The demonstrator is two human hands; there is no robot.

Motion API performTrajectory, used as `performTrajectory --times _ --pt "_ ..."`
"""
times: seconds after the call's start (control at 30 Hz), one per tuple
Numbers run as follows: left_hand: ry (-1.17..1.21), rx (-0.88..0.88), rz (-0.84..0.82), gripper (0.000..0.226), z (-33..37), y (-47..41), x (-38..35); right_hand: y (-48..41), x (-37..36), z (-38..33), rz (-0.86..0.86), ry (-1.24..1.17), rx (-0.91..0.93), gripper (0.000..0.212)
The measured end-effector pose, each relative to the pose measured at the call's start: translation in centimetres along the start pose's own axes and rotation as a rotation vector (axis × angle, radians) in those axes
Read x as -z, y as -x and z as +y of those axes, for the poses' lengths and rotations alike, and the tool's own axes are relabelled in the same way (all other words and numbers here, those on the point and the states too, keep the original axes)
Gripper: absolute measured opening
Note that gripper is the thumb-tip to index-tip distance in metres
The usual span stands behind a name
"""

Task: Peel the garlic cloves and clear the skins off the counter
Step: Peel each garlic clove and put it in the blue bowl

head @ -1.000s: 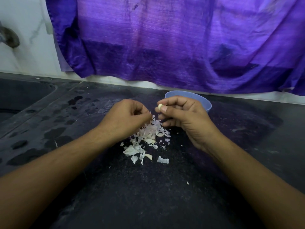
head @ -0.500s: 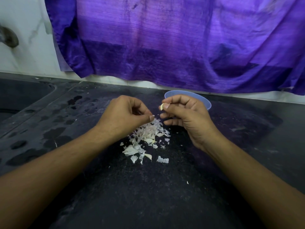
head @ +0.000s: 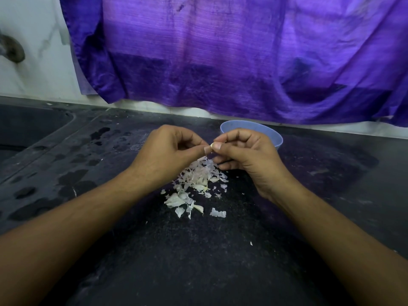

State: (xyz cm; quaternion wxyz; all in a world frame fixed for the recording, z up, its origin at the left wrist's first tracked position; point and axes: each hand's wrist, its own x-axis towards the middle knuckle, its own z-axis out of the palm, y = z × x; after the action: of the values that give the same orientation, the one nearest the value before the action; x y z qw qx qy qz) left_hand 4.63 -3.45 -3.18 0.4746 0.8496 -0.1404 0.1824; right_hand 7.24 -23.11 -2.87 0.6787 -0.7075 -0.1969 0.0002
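My right hand (head: pixel 247 155) pinches a small pale garlic clove (head: pixel 213 145) between thumb and forefinger; only its tip shows. My left hand (head: pixel 170 151) has its fingers curled, and its thumb and forefinger meet the clove's left end. Both hands hover just above a pile of white garlic skins (head: pixel 196 184) scattered on the black counter (head: pixel 198 250). A light blue bowl (head: pixel 274 138) stands right behind my right hand; its inside is hidden.
A sink basin (head: pixel 26 133) is sunk into the counter at the left, with wet patches (head: pixel 72 180) beside it. A tap (head: pixel 11 49) sticks out of the white wall. A purple cloth (head: pixel 231 54) hangs along the back wall.
My left hand has moved up and right until its fingertips meet the clove in my right hand. The skin pile and bowl are unmoved.
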Motion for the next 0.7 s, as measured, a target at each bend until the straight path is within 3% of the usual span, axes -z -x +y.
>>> performTrajectory --times 0.37,0.7 --pt "-0.154 -0.028 0.025 0.011 -0.07 0.11 -0.36 0.12 -0.37 0.15 -0.018 0.055 0.012 0.011" --pt "-0.177 -0.043 0.036 0.012 0.19 0.12 -0.32 0.05 -0.09 0.06 -0.047 -0.066 -0.111 0.013"
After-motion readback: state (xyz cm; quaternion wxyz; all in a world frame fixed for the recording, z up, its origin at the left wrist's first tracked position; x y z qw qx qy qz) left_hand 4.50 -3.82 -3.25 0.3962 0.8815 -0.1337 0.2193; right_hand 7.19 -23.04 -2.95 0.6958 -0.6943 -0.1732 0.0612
